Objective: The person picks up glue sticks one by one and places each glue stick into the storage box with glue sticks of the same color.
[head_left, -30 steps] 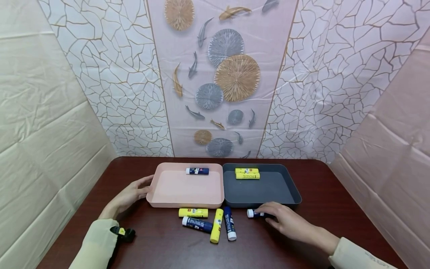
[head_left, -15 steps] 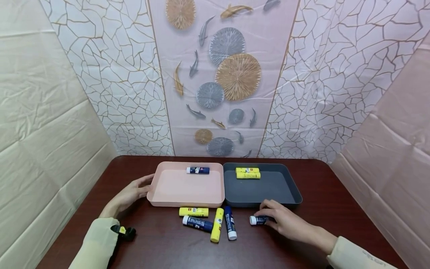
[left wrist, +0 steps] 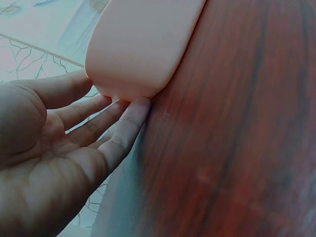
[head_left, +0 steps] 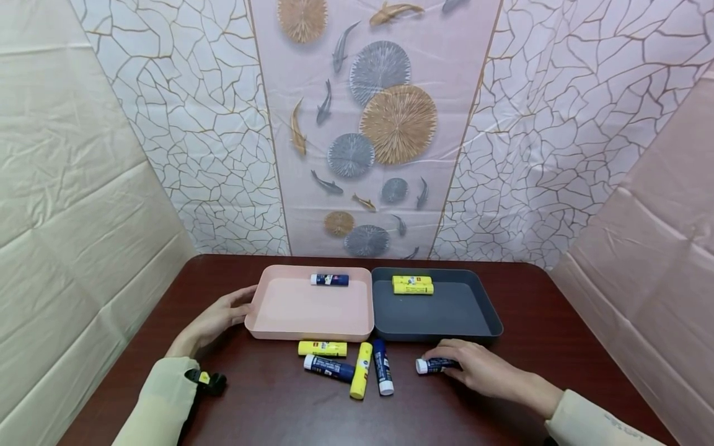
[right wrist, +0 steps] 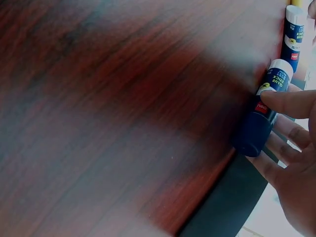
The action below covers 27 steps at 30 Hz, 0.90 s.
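My right hand [head_left: 478, 367] holds a dark blue glue stick [right wrist: 266, 106] with a white end, just in front of the dark grey tray [head_left: 446, 337]. In the right wrist view its thumb lies along the label and the fingers sit behind the barrel. At the left end of the pink tray [head_left: 307, 334], my left hand [head_left: 217, 320] touches the outer wall with extended fingertips, the thumb near the rim [left wrist: 89, 64]. One blue glue stick [head_left: 329, 280] lies inside the pink tray; two yellow glue sticks [head_left: 413, 288] lie side by side in the grey one.
Between my hands on the dark red table [head_left: 312, 415] lie a yellow glue stick [head_left: 322, 349], a blue one [head_left: 329, 368], another yellow one [head_left: 361, 371] and another blue one [head_left: 383, 368]. The trays stand side by side before a patterned cloth backdrop [head_left: 357, 186].
My right hand has drawn the blue glue stick slightly back from the grey tray's front edge and now grips it. My left hand stays at the pink tray.
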Available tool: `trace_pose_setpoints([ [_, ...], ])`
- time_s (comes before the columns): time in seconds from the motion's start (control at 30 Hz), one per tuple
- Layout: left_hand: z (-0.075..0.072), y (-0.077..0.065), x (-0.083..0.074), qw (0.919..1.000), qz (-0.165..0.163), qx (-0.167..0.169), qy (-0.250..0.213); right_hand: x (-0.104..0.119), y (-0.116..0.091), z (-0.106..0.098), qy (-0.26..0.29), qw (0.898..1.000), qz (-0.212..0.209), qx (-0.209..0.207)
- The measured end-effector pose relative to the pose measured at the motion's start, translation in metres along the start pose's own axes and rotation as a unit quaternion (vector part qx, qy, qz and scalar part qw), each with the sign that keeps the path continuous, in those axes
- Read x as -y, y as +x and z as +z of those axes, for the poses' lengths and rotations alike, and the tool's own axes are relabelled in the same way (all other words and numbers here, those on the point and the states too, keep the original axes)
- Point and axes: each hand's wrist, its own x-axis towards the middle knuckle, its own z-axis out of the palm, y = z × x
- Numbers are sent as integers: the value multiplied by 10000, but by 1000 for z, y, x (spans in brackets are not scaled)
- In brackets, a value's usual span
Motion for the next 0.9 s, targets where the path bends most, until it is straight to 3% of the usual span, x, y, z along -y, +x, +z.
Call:
trace_pose_setpoints([
  [0.33, -1, -1, -1, 9999, 71, 88, -56, -1, 3, -5, 441, 9986, 264, 109],
  [0.5, 0, 1, -2, 10000, 38, 59, -65, 0, 6, -14, 693, 9972, 267, -70],
  [0.7, -1, 0, -3, 10000, -60, 16, -43, 3, 15, -26, 604, 9970, 238, -421],
  [0.9, -1, -1, -2, 9999, -106, -10, -35, 2, 21, -32, 680, 9962, 365, -397],
])
